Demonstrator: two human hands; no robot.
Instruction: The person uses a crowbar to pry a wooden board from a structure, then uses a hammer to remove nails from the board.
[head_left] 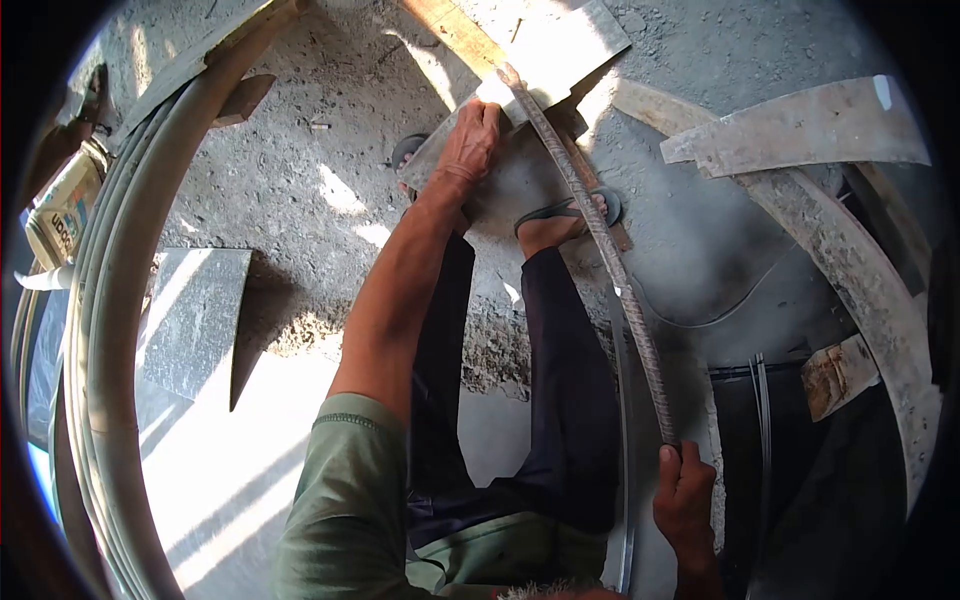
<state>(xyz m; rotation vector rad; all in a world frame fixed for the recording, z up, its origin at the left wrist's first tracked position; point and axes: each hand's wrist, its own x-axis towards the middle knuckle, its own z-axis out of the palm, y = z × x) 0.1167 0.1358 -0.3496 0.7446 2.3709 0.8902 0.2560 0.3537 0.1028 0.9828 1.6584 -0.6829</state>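
Observation:
A long, slightly bent ribbed steel bar (590,212) runs from the top middle down to the right. Its lower end sits in my right hand (685,490), whose fingers are closed round it with the thumb along the top. The bar's far end rests at or over the pale board (570,50). My left hand (475,138) has its fingers curled over the edge of a grey board (432,160) between my feet, close beside the bar. The underside of that grip is hidden.
Thick curved strips (125,250) stand at the left, near a grey panel (195,320). Curved slabs (800,135) lie at the right, above a wood block (842,377). A yellowish plank (455,30) reaches in from the top. Dust hangs over the right floor.

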